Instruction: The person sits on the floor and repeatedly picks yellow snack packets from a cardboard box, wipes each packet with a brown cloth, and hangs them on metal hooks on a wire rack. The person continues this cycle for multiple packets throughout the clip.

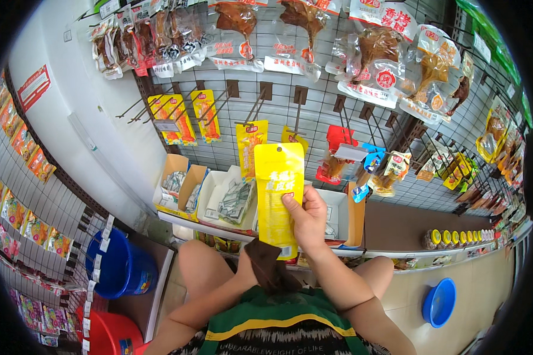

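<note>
My right hand (pixel 310 220) pinches a long yellow snack packet (pixel 275 222) by its right edge, thumb on the front. The packet stands upright before me, with a hang hole at its top. Lower down, my left hand (pixel 246 273) is closed on a dark brown cloth (pixel 266 263), which lies against the packet's bottom end and hides most of the fingers. Behind the packet, similar yellow packets (pixel 251 141) hang on hooks of the wire rack (pixel 213 158).
Open boxes of small sachets (pixel 234 200) line the shelf ahead. Bagged meats (pixel 378 53) hang above, red and blue packs (pixel 337 155) to the right. Yellow-lidded jars (pixel 446 238) stand far right. A blue bucket (pixel 121 266) and red bucket (pixel 109 332) are left; a blue basin (pixel 439 303) sits on the floor.
</note>
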Demonstrator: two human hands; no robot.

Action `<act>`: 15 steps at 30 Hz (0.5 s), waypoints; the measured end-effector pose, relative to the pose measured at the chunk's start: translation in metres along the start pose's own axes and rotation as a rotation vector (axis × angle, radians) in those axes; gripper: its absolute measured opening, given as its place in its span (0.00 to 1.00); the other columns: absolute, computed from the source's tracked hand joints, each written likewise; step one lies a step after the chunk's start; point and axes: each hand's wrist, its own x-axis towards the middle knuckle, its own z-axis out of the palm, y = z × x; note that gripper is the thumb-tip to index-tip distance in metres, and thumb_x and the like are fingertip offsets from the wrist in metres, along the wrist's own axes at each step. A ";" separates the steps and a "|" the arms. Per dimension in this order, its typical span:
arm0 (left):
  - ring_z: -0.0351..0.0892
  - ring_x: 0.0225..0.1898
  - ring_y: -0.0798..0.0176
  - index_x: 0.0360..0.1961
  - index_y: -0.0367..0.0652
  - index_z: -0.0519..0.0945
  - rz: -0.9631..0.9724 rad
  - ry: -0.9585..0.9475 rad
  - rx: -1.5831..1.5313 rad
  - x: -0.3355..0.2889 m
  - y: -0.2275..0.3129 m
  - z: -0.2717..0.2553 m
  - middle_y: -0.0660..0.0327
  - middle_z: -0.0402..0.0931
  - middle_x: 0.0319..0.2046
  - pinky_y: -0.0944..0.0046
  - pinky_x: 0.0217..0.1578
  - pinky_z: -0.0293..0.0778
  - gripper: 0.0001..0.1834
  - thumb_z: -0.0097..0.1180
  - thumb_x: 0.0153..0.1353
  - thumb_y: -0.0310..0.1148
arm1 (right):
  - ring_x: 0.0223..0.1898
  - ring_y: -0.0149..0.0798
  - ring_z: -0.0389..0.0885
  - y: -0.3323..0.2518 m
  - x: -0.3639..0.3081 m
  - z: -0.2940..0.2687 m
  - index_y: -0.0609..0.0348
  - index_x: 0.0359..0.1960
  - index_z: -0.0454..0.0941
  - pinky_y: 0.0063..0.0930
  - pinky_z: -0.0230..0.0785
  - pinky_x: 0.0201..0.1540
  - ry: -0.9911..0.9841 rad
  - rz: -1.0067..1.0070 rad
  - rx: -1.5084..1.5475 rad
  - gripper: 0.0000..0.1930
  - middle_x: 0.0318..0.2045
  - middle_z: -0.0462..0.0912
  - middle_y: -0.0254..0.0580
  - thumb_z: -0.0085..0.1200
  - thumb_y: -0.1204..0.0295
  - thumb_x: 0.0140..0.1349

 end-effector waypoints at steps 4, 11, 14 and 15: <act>0.74 0.30 0.51 0.28 0.44 0.76 0.236 -0.235 -0.053 0.006 -0.011 -0.011 0.58 0.74 0.25 0.57 0.31 0.70 0.14 0.56 0.38 0.37 | 0.36 0.25 0.76 -0.006 0.007 0.004 0.62 0.40 0.71 0.20 0.67 0.42 0.015 0.034 0.134 0.07 0.37 0.79 0.38 0.50 0.76 0.60; 0.74 0.33 0.57 0.43 0.38 0.67 -0.419 -0.588 -1.218 -0.007 -0.040 0.029 0.54 0.72 0.38 0.60 0.26 0.70 0.19 0.44 0.54 0.40 | 0.35 0.40 0.73 0.001 0.015 -0.002 0.55 0.42 0.70 0.35 0.62 0.44 -0.564 0.363 0.358 0.14 0.30 0.75 0.40 0.53 0.64 0.58; 0.75 0.35 0.58 0.49 0.36 0.65 0.049 -0.391 -0.527 -0.015 -0.047 0.036 0.53 0.73 0.39 0.61 0.27 0.72 0.22 0.43 0.57 0.38 | 0.33 0.38 0.70 0.002 0.017 -0.011 0.55 0.37 0.69 0.35 0.60 0.45 -0.567 0.336 0.364 0.11 0.26 0.72 0.39 0.52 0.63 0.58; 0.76 0.35 0.59 0.51 0.35 0.64 0.188 -0.365 -0.218 -0.005 -0.031 0.016 0.53 0.73 0.38 0.61 0.29 0.72 0.22 0.43 0.58 0.37 | 0.32 0.38 0.68 0.001 0.017 -0.013 0.54 0.32 0.67 0.35 0.59 0.44 -0.561 0.324 0.325 0.11 0.26 0.71 0.40 0.52 0.63 0.58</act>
